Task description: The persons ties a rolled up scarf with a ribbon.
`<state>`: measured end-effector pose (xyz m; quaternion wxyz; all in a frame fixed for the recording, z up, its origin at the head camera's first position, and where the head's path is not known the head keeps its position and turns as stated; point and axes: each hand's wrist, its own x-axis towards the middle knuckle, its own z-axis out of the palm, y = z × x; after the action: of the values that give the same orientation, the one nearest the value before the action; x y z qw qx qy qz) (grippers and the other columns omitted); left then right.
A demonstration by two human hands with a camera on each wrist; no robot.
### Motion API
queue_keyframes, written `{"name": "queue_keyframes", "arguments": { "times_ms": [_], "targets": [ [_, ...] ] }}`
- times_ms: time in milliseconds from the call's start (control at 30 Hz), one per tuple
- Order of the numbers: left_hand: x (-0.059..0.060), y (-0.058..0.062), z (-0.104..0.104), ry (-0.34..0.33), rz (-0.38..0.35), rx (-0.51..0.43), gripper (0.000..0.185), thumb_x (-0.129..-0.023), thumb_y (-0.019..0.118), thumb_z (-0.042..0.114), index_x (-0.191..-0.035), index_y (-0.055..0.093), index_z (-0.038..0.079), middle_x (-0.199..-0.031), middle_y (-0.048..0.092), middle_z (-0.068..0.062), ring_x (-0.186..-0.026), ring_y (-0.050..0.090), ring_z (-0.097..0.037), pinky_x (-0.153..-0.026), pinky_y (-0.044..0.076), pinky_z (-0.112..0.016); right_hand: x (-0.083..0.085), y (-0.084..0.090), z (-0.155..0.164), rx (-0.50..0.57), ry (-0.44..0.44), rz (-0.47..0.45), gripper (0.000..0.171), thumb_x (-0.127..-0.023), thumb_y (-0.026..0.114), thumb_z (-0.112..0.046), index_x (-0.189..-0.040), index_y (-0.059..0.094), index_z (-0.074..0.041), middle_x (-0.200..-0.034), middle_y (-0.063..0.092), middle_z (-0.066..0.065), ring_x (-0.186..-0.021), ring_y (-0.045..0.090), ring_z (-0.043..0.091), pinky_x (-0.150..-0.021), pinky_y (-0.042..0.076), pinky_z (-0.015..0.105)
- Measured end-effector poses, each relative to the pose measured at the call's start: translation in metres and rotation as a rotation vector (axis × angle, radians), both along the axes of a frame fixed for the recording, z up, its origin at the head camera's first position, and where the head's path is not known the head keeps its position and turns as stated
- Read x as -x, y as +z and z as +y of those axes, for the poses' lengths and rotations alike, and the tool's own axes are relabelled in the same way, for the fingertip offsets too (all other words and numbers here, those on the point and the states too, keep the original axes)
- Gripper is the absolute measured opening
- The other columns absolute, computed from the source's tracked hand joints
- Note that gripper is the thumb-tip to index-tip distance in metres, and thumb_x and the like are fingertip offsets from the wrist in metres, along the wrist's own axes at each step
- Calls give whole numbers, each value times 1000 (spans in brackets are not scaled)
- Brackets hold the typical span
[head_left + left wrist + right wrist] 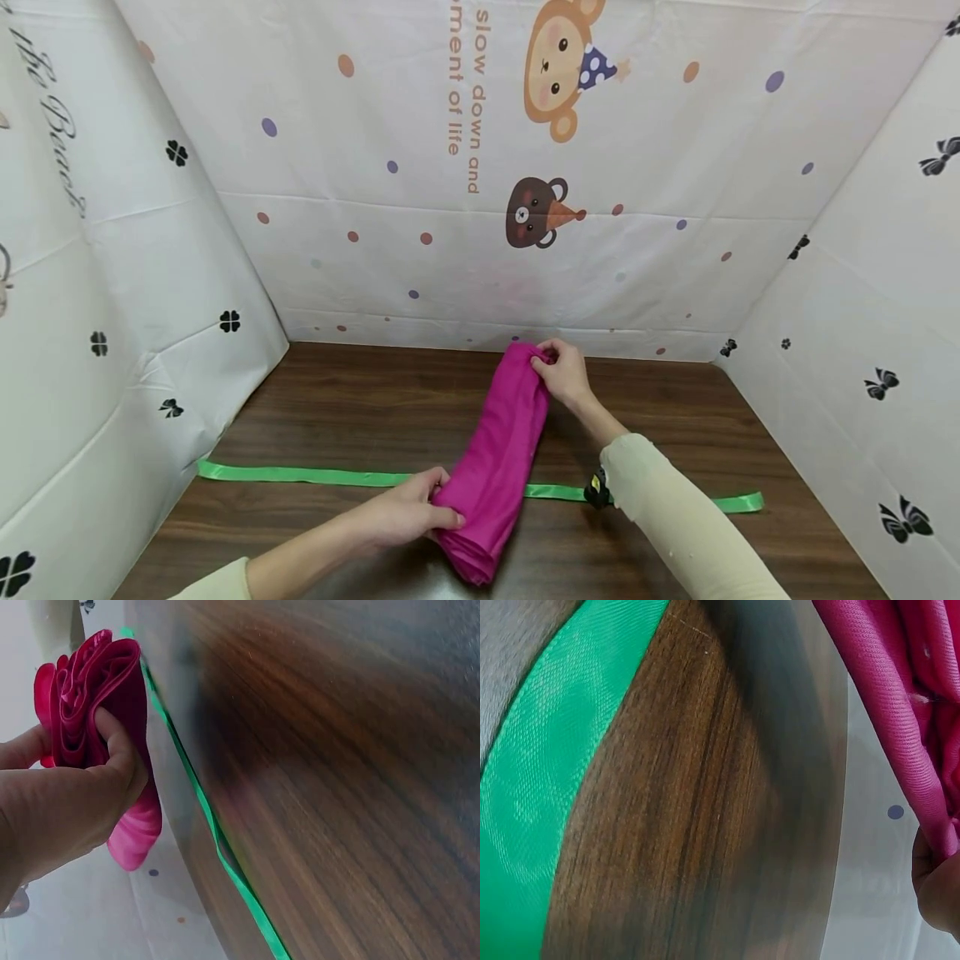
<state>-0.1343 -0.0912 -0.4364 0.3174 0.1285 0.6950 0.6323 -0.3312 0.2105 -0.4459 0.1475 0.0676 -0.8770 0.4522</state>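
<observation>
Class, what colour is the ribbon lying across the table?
Bright green; the ribbon shows best in the head view.

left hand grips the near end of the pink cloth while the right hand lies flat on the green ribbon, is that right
Not quite: the right hand isn't on the green ribbon. The head view shows it gripping the pink cloth by its far end. The left hand does grip the near end.

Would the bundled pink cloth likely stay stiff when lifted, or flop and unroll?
The pink cloth is probably floppy, since it bends along its length between the left hand and right hand. It may unroll if released, as the near end shows loosely coiled layers. It seems unlikely to break, being creased fabric.
</observation>
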Motion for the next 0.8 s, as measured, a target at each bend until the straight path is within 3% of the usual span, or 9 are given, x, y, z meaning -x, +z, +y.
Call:
{"name": "queue_keyframes", "arguments": {
  "times_ms": [167, 400, 800],
  "targets": [
    [-4, -1, 2, -12, -10, -2, 27, -97, 71, 9, -112, 50, 1, -95, 70, -12, -85, 71, -18, -77, 57, -30, 0, -3, -3, -6, 5, -11, 18, -95, 76, -8, -112, 73, 0, -104, 71, 16, -97, 64, 30, -85, 51, 40],
    [-5, -3, 3, 4, -26, -14, 27, -96, 70, 8, -112, 50, 1, -97, 72, -14, -87, 74, -22, -85, 60, -37, 0, -7, -4, -14, -7, -24, 19, -96, 75, -9, -113, 73, -1, -106, 71, 15, -99, 64, 30, -87, 51, 40],
    [-7, -8, 15, 4, -84, -84, 28, -94, 69, 5, -115, 52, -1, -96, 70, -14, -84, 72, -20, -81, 61, -36, -2, -11, -6, -11, 3, -37, 20, -97, 74, -9, -115, 73, -2, -106, 71, 15, -98, 65, 29, -87, 52, 42]
  ]
}}
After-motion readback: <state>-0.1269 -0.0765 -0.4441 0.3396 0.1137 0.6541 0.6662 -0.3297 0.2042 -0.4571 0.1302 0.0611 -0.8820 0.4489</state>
